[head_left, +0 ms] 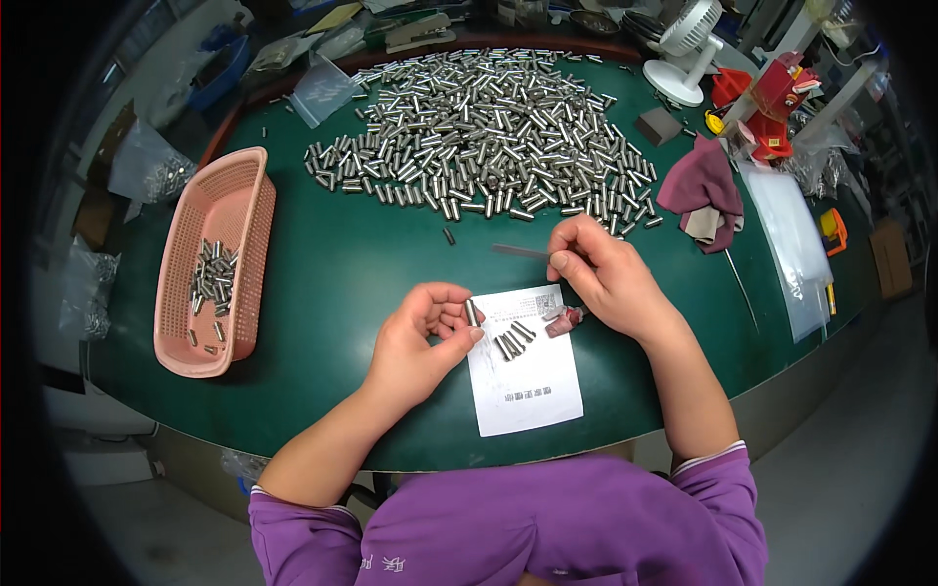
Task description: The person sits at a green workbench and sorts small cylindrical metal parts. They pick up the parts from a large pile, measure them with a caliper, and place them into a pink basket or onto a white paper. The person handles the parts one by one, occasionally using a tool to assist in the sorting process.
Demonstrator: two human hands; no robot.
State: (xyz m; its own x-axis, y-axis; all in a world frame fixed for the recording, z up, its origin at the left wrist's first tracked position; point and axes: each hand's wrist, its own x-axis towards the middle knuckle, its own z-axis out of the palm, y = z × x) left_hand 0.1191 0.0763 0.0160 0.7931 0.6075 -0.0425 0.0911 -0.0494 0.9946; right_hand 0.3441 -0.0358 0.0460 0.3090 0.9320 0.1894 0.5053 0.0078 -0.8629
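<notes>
L hand [422, 334] clamped on metal pin [471, 312] at L edge of paper [532, 376]; long axis near–far, far end slightly L. R hand [608, 278] pinches thin strip [518, 251] pointing L. Green tabletop [327, 293] spans btwn pink basket [252, 254] & L hand.

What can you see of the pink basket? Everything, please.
The pink basket is long, with rounded corners, an open top and walls full of small holes; it looks like plastic. It stands upright on the left part of the green table, its length running away from the person. Loose metal cylinders lie jumbled inside. Neither the left hand nor the right hand touches it.
</notes>
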